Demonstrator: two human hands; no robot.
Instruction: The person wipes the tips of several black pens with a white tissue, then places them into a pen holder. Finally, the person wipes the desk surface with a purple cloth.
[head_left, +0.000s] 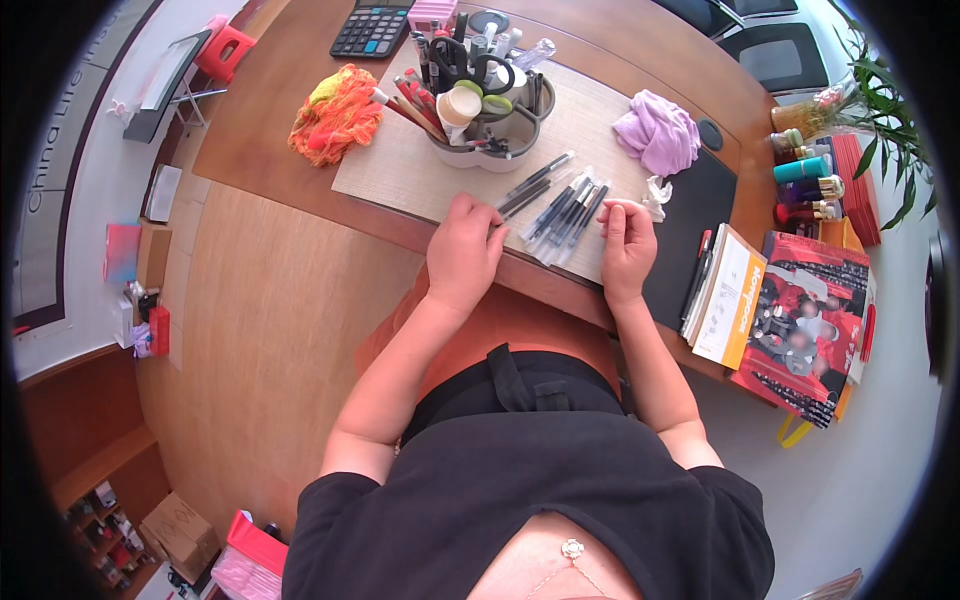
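Observation:
My left hand (466, 244) rests at the desk's front edge, fingers curled. Its fingertips are by the near ends of a few dark pens or refills (529, 196); whether it grips one is hidden. Right of these lies a fanned bundle of clear-and-black pens (568, 217) on the beige desk mat (405, 172). My right hand (628, 247) is just right of the bundle, fingers curled in and thumb against the index finger, with nothing visible in it. A crumpled white tissue (657, 198) lies beyond that hand.
Behind the pens stands a pen holder (487, 159) crammed with pens and scissors. An orange-yellow yarn bundle (335, 116) is at left, a lilac cloth (658, 133) at right. A calculator (370, 28) sits at the back. Notebooks (725, 296) and a red picture folder (806, 322) lie at right.

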